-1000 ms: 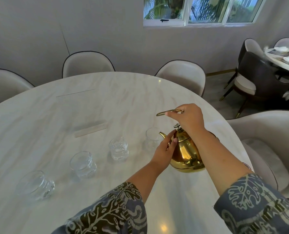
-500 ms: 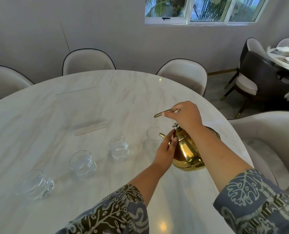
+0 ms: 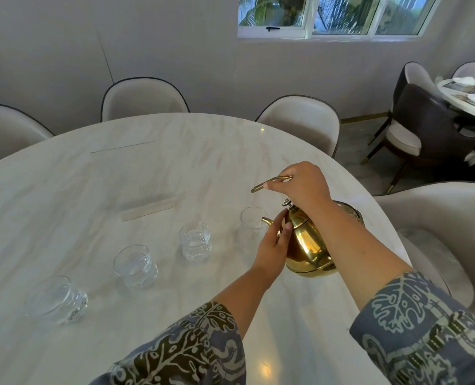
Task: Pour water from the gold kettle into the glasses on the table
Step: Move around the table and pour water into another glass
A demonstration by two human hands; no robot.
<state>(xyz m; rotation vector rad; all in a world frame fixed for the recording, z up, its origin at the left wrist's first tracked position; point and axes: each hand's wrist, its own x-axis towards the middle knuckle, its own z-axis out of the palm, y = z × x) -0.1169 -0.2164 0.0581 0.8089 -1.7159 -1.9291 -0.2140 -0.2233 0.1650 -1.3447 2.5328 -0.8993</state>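
Kettle (image 3: 308, 245) up off the table (image 3: 64, 190), tipped, spout at the nearest glass (image 3: 254, 222). Right hand (image 3: 304, 187) clamped on the handle, left hand (image 3: 273, 245) flat against the body, fingers (image 3: 283, 232) together, not gripping. Best to tilt slowly, keep spout over the rim, steady the lid. Three more glasses (image 3: 136, 266) waiting leftward.

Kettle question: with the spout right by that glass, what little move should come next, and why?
Probably tip the kettle a bit further forward. The right hand holds its handle, the left hand steadies its body, and the spout sits at the rim of the nearest glass, which looks empty. No stream of water is visible yet.
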